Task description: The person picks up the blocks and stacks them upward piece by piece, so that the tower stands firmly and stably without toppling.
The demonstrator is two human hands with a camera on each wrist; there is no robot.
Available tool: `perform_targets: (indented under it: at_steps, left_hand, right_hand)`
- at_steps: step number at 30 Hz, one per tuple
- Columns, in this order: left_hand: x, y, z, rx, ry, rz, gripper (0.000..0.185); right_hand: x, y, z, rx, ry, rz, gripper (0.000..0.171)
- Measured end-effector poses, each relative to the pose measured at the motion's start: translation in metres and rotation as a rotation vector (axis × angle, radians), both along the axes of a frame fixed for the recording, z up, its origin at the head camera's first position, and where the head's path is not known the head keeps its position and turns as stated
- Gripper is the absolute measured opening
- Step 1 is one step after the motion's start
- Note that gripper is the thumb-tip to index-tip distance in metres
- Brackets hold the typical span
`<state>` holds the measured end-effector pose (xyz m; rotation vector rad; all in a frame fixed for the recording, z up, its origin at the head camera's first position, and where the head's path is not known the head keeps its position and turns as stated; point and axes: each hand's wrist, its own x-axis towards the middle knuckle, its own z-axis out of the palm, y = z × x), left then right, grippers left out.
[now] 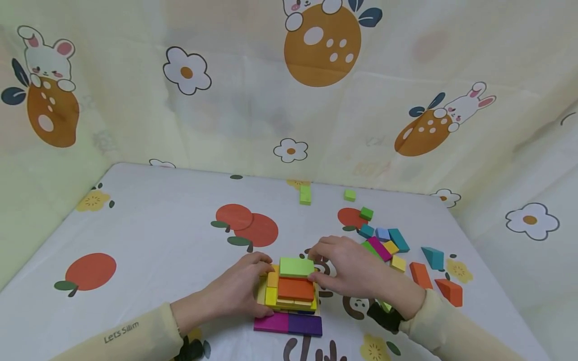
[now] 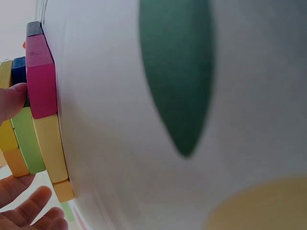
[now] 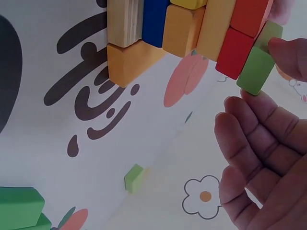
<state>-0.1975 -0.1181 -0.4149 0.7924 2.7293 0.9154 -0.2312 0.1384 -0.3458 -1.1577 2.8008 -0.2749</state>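
Observation:
A low stack of coloured blocks (image 1: 291, 296) stands on the printed cloth, with a magenta and purple layer (image 1: 287, 323) at its base and an orange block (image 1: 295, 288) near the top. A light green block (image 1: 295, 266) lies on top. My right hand (image 1: 318, 263) pinches that green block (image 3: 259, 62) at its right end, thumb (image 3: 288, 52) on one side and fingers (image 3: 254, 139) stretched along the other. My left hand (image 1: 253, 288) rests against the stack's left side, thumb (image 2: 12, 100) touching the blocks (image 2: 41, 91), fingers (image 2: 29, 211) fairly straight.
Loose blocks lie right of the stack: a mixed cluster (image 1: 386, 243), a teal wedge (image 1: 433, 256), two orange pieces (image 1: 420, 275) (image 1: 449, 292). Green blocks (image 1: 305, 194) (image 1: 349, 195) sit near the far edge. Printed fabric walls enclose the table (image 1: 158, 240).

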Motion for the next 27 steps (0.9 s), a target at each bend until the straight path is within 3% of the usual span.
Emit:
perform_targets:
  at_steps: [27]
  left_hand:
    - [0.0002, 0.0001, -0.0006, -0.014, -0.006, 0.012, 0.068]
  right_hand:
    - [-0.0011, 0.0058, 0.0040, -0.030, -0.054, -0.008, 0.032]
